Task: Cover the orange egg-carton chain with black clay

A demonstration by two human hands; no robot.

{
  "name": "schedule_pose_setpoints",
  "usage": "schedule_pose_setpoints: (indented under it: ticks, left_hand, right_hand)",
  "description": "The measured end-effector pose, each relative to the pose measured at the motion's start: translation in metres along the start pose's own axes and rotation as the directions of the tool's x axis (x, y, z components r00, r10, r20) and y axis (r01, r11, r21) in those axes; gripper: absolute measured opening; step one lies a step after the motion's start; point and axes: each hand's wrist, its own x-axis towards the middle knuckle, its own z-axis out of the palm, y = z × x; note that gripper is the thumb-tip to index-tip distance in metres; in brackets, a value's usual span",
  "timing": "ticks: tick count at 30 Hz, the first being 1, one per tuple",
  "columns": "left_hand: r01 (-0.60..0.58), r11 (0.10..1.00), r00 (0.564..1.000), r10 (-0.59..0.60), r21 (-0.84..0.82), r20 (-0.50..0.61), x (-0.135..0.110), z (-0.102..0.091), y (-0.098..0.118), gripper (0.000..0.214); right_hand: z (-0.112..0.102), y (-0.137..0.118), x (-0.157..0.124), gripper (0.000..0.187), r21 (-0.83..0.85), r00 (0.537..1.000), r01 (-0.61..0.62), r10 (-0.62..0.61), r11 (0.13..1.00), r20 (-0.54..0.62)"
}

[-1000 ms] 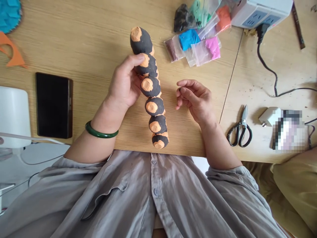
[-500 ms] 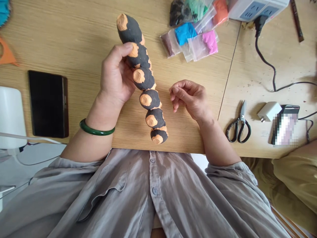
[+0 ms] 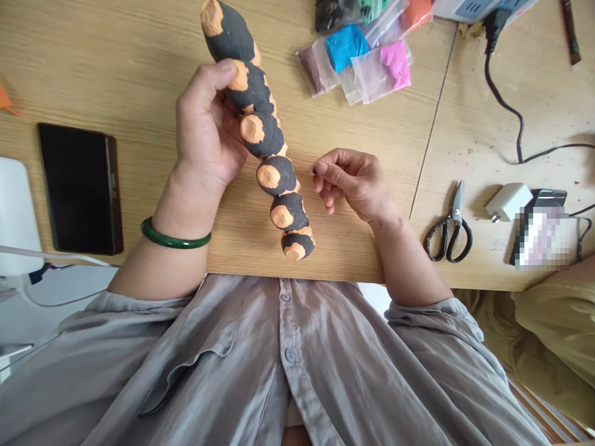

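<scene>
My left hand (image 3: 207, 133) grips a long black clay figure (image 3: 260, 130) with orange spots, made of several lumpy segments. The figure slants from the top of the frame down to the table's near edge. A green bangle (image 3: 174, 238) sits on my left wrist. My right hand (image 3: 351, 181) rests on the wooden table (image 3: 130, 74) just right of the figure's lower segments, apart from it. Its fingers are curled in with thumb and forefinger pinched together; a tiny dark bit may sit between them, too small to name.
Bags of coloured clay (image 3: 360, 46) lie at the back. Black-handled scissors (image 3: 449, 226), a white charger (image 3: 509, 201) and a cable (image 3: 511, 111) lie on the right. A dark phone (image 3: 81, 189) lies on the left by a white object (image 3: 16, 214).
My left hand has tilted the clay figure's top further left and away. My right hand has shifted slightly left, closer to the figure. The view has drifted.
</scene>
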Motion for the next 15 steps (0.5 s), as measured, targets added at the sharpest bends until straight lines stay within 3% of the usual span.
schedule_pose_setpoints:
  ticks: [3,4,9,12,15]
  left_hand:
    - [0.235,0.886,0.962,-0.271,-0.399,-0.034,0.0,0.005,0.001,0.052]
    - [0.26,0.86,0.949,-0.311,-0.439,-0.046,0.0,0.007,0.0,0.056]
    - [0.252,0.883,0.945,-0.313,-0.396,-0.097,0.0,0.011,-0.011,0.051]
    - [0.202,0.918,0.959,-0.256,-0.342,-0.119,-0.002,0.011,-0.013,0.037]
    - [0.218,0.924,0.95,-0.274,-0.314,-0.147,-0.002,0.017,-0.006,0.032]
  right_hand:
    - [0.001,-0.001,-0.001,0.052,-0.022,1.0,-0.001,0.001,1.0,0.005]
    - [0.001,-0.002,-0.001,0.052,-0.02,1.0,0.007,-0.007,1.0,-0.004]
    - [0.003,-0.004,-0.004,0.05,-0.046,0.998,0.003,-0.006,0.999,-0.059]
    - [0.006,-0.005,-0.007,0.052,-0.061,0.998,-0.07,0.07,0.996,-0.002]
    - [0.01,-0.006,-0.008,0.056,-0.05,0.989,-0.13,0.133,0.99,0.065]
